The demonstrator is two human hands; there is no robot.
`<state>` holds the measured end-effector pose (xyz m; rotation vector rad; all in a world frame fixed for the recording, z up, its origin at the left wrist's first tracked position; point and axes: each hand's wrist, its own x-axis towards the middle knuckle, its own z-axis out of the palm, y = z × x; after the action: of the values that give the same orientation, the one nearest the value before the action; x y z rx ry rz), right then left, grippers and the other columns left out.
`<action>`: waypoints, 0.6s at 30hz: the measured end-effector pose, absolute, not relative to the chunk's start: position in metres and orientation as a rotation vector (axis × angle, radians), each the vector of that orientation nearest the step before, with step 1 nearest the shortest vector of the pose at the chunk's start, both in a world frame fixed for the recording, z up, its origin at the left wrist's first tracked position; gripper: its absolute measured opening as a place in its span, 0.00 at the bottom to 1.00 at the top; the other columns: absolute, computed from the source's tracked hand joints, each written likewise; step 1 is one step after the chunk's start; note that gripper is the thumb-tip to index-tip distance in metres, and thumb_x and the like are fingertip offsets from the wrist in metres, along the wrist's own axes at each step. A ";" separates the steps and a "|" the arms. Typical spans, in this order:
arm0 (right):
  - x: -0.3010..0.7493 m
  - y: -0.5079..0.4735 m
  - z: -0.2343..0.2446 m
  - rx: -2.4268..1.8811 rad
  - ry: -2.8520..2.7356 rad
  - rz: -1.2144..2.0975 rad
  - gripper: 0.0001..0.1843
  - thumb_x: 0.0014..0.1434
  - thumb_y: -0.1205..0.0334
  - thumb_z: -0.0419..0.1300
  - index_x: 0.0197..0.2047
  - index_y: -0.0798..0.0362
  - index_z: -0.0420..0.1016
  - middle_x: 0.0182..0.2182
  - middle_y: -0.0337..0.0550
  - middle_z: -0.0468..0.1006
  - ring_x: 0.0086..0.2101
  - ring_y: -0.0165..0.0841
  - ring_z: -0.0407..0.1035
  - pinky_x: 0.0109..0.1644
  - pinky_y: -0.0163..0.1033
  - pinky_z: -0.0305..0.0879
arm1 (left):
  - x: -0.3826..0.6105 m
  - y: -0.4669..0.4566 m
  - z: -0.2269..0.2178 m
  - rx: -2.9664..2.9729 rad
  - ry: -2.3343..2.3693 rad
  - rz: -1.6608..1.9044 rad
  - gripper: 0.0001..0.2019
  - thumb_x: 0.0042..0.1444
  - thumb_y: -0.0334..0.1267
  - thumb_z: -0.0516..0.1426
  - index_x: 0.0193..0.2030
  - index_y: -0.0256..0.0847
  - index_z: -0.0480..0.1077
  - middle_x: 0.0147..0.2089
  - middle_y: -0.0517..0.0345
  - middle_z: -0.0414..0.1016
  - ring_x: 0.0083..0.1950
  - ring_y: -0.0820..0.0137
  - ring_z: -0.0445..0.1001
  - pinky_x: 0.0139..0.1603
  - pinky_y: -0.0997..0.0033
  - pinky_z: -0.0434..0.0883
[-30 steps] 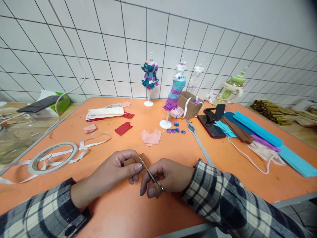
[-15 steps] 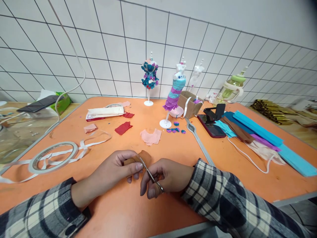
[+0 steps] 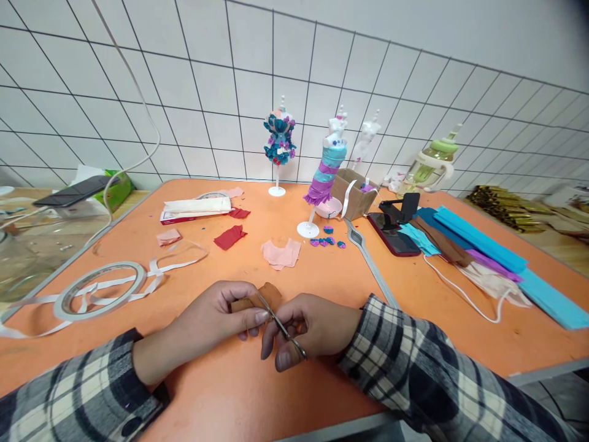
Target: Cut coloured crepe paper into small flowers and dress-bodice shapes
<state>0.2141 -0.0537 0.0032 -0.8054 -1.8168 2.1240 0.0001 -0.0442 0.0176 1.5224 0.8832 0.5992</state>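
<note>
My left hand (image 3: 216,316) pinches a small folded piece of brown crepe paper (image 3: 267,294) just above the orange table (image 3: 322,393). My right hand (image 3: 317,325) is closed round small metal scissors (image 3: 283,328), thumb and finger through the loops. The blades point up and left into the brown paper. Both hands rest close together near the table's front edge. Plaid sleeves cover both forearms.
A tape roll (image 3: 99,288) with loose white strips lies at the left. Pink (image 3: 281,253) and red (image 3: 229,237) paper scraps lie mid-table. Three small mannequin stands (image 3: 278,144), a cardboard box (image 3: 352,193), a phone (image 3: 396,240), and blue crepe sheets (image 3: 488,248) sit behind and right.
My hands have barely shifted. The scissors have worked slightly along the brown paper, and my left fingers have adjusted their pinch.
</note>
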 end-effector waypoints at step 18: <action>0.216 -0.053 0.006 -0.924 -1.901 2.067 0.28 0.45 0.39 0.70 0.38 0.55 0.78 0.26 0.37 0.70 0.27 0.26 0.65 0.25 0.28 0.63 | -0.001 -0.043 0.017 1.650 0.894 0.571 0.08 0.54 0.40 0.63 0.28 0.39 0.76 0.25 0.62 0.76 0.28 0.74 0.71 0.31 0.78 0.68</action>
<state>0.2159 -0.0526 0.0058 -0.9237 -1.9007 2.0666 -0.0006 -0.0434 0.0170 1.6497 0.8938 0.5711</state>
